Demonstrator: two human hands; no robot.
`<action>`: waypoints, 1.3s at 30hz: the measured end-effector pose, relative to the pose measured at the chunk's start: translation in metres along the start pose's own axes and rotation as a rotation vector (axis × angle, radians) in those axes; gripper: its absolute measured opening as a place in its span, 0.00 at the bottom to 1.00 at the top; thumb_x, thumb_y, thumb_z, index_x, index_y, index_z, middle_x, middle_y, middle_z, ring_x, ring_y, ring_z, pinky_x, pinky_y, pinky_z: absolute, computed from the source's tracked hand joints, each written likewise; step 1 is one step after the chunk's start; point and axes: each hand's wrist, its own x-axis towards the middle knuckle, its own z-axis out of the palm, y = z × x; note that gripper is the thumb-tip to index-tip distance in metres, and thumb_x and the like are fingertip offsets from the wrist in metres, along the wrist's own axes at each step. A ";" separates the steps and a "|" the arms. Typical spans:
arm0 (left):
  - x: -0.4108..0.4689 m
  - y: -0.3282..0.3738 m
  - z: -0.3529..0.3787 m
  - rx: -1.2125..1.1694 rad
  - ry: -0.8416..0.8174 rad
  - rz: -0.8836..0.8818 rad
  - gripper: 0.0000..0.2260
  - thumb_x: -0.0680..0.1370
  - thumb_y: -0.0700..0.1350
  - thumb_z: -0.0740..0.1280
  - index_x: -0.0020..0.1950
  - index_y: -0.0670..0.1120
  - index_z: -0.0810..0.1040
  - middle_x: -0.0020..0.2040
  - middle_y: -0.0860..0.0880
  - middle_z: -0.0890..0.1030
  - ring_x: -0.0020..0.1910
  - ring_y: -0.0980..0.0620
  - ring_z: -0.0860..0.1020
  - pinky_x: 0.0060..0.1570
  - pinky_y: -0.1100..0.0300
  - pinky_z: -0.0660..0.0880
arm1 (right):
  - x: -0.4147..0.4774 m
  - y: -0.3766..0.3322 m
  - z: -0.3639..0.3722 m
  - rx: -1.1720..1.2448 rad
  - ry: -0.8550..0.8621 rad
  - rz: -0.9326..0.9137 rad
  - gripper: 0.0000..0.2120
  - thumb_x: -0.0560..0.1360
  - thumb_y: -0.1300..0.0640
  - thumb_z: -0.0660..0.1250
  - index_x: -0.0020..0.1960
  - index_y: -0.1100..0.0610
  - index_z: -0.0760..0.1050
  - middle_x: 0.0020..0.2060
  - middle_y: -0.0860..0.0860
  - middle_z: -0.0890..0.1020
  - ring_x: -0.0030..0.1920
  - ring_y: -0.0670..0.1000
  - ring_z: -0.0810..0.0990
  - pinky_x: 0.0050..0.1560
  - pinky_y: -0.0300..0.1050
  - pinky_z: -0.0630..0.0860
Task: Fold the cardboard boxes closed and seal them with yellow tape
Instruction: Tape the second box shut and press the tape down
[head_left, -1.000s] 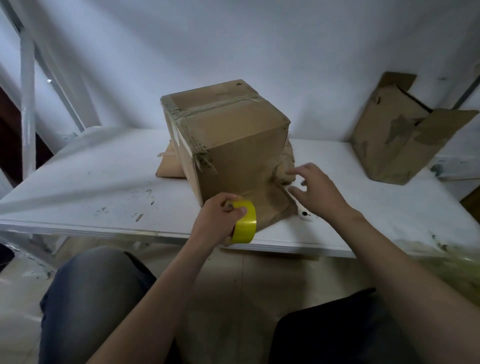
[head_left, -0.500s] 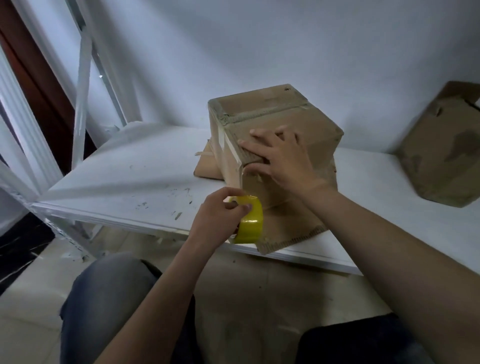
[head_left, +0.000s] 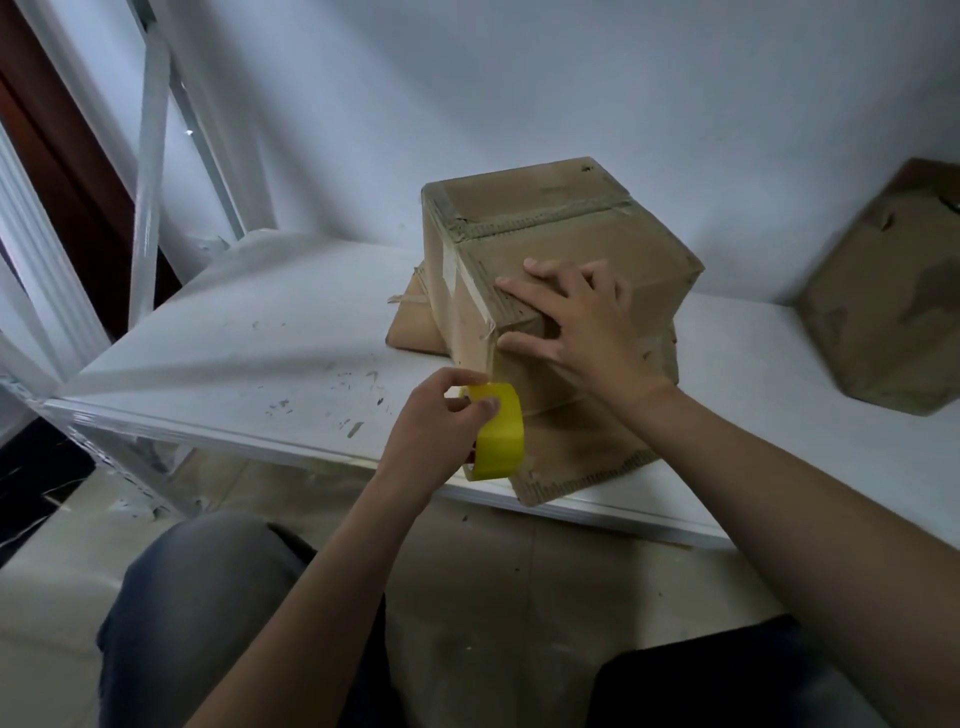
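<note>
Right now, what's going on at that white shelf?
A person is working on a cardboard box on the white shelf. The right hand presses on its near top corner; the left hand grips a yellow tape roll by its lower front edge. One flap lies flat on the shelf, not yet folded. A second box sits at the far right.

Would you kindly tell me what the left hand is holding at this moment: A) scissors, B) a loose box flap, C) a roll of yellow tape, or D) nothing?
C: the left hand grips the roll of yellow tape at the front edge of the white shelf, while the right hand rests on the cardboard box.
</note>
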 end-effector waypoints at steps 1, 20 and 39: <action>-0.002 0.001 0.000 -0.008 0.005 -0.001 0.07 0.79 0.49 0.71 0.53 0.61 0.76 0.58 0.48 0.80 0.53 0.47 0.81 0.44 0.49 0.84 | 0.001 -0.004 0.000 0.013 0.005 0.032 0.30 0.74 0.25 0.56 0.73 0.34 0.67 0.69 0.42 0.70 0.60 0.51 0.63 0.58 0.45 0.52; 0.006 0.029 0.031 -0.185 0.127 0.033 0.10 0.79 0.48 0.72 0.54 0.60 0.74 0.53 0.56 0.79 0.53 0.52 0.80 0.50 0.48 0.83 | -0.004 0.080 -0.055 0.439 -0.053 0.716 0.28 0.81 0.39 0.59 0.78 0.48 0.62 0.71 0.50 0.73 0.66 0.53 0.73 0.61 0.49 0.70; -0.030 0.050 -0.036 0.041 0.636 0.239 0.15 0.79 0.51 0.71 0.63 0.56 0.71 0.45 0.59 0.79 0.46 0.55 0.79 0.42 0.57 0.73 | 0.067 -0.030 -0.031 0.497 -0.072 0.269 0.12 0.80 0.49 0.66 0.60 0.48 0.82 0.56 0.45 0.77 0.57 0.45 0.76 0.62 0.46 0.74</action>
